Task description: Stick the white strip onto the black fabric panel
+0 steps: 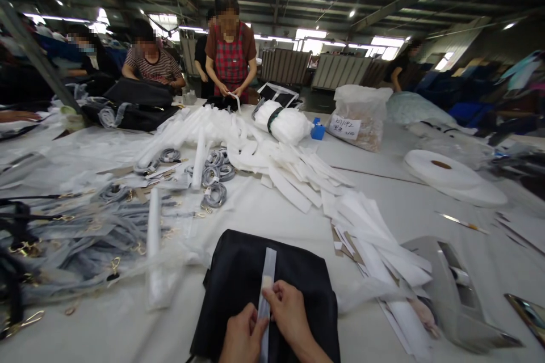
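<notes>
A black bag [234,278] lies flat on the table in front of me, its lower edge running out of the frame. Along its middle runs a whitish, translucent strip [269,264], nearly upright in view. My left hand [244,332] pinches the strip's left edge low down, thumb against it. Slightly higher, my right hand [289,309] has thumb and fingertips closed on the strip from the right side. A small pale patch [267,282] shows on the strip just above the right fingertips; what it is I cannot tell.
Loose white strips [366,232] spread right of the bag, near a tape dispenser [455,295], a phone [528,315], a cutter [463,223] and white rolls [443,173]. Wrapped grey straps [97,255] with gold clasps cover the left. A person in a checked apron [232,59] works opposite.
</notes>
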`<state>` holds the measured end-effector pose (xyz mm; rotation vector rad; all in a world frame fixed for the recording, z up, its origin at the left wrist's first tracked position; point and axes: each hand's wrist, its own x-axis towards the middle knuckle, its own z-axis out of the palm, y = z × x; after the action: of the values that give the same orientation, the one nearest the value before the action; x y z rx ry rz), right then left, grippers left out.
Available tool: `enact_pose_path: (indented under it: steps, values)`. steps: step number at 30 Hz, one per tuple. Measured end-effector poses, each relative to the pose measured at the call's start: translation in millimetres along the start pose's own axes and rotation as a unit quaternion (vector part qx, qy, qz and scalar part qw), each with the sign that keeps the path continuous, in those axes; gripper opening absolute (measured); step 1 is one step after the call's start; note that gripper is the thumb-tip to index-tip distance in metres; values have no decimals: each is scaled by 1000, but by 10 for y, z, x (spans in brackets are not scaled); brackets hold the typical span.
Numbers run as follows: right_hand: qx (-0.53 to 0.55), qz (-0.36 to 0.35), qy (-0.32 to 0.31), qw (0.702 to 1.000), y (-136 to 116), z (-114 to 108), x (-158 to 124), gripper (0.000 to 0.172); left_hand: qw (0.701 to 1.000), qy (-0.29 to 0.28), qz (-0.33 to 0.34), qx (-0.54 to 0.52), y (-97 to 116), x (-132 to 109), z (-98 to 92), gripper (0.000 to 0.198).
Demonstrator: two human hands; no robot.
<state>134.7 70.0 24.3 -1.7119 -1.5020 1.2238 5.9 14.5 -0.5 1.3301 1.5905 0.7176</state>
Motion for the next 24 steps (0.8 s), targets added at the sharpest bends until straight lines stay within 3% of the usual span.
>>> enact_pose_path:
  steps: [8,14,21,24]
  values:
    - [-84,40,-39,995,-72,-144,-99,33,996,-41,-11,84,-57,27,-36,21]
    - [-16,52,-117,992,-146,-258,-61,28,994,-30,-29,98,-164,71,19,20]
    - [-2,24,-61,998,-200,-290,-45,9,993,-31,-12,115,-177,87,16,21]
    - [-5,-8,-56,998,-201,-274,-76,11,993,-36,-5,111,-93,63,-52,20]
